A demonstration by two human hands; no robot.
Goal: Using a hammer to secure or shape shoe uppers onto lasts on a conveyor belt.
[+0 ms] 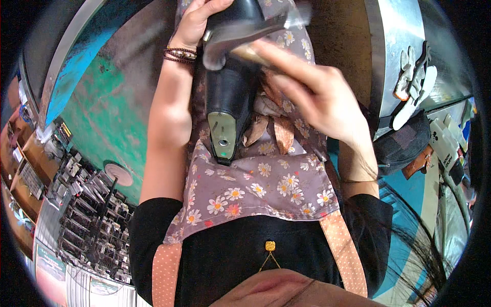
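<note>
A black leather shoe (230,89) lies lengthwise on my lap, over a flowered apron (266,184). Its near end shows a grey-green face (223,135) with a round hole, like that of a shoe last. At the top edge, my left hand (202,18) grips the shoe's far part from the left side. My right hand (317,92) is closed round the wooden handle of a hammer (230,38). The metal hammer head is smeared by motion and passes over the shoe's middle; whether it touches the leather I cannot tell.
A metal worktop (401,30) at right bears pale strapped sandals (417,92). Below it are a dark mesh-like bag (404,140) and boxes. On the left lie a green floor (110,102), a round stool-like disc (118,174) and racks of dark parts (94,220).
</note>
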